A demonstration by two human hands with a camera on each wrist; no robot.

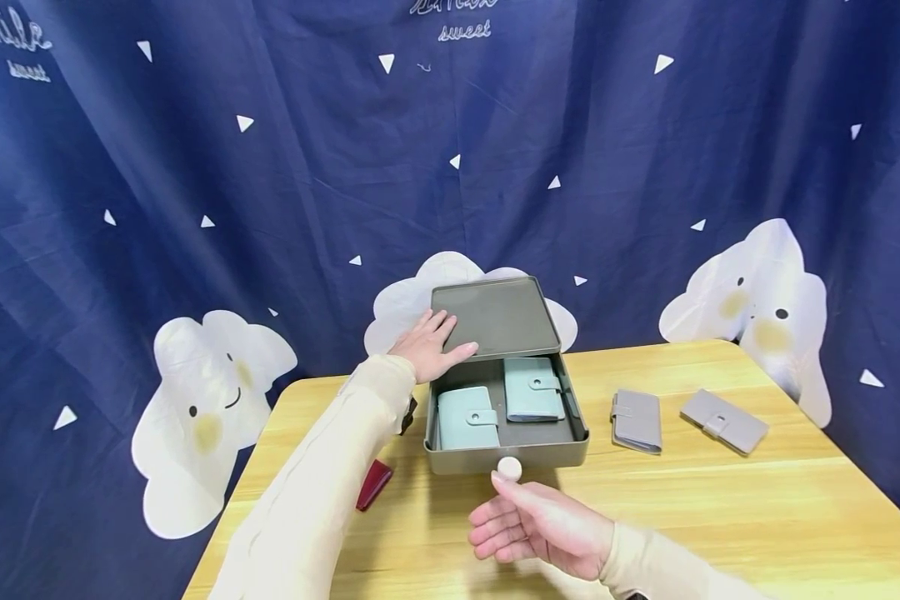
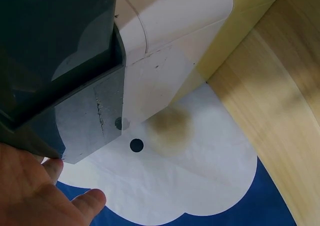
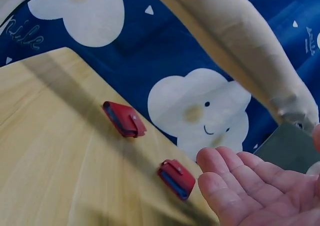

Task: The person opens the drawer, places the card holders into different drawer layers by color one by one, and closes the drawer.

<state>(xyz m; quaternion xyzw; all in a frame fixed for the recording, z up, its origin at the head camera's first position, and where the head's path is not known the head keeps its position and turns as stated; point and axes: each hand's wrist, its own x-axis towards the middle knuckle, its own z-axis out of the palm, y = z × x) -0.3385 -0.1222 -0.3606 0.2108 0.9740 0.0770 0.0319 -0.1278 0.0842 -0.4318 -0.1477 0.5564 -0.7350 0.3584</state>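
My head view shows the gray box (image 1: 495,321) on the desk (image 1: 795,500), its drawer (image 1: 547,455) pointing lengthwise toward me. My left hand (image 1: 429,346), thumb spread, rests on its top; my right hand (image 1: 543,525) nears the knob (image 1: 509,467), contact unclear. Left wrist: fingers at the box's edge. Right wrist: straight fingers, cupping nothing.

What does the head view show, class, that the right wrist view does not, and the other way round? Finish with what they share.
Only the head view shows two light blue wallets in the drawer and two grey wallets on the table.

Only the right wrist view shows two red wallets together, with blue along their open edges; the head view has just part of one.

Both show the right hand, the left sleeve, the table and the curtain with white clouds.
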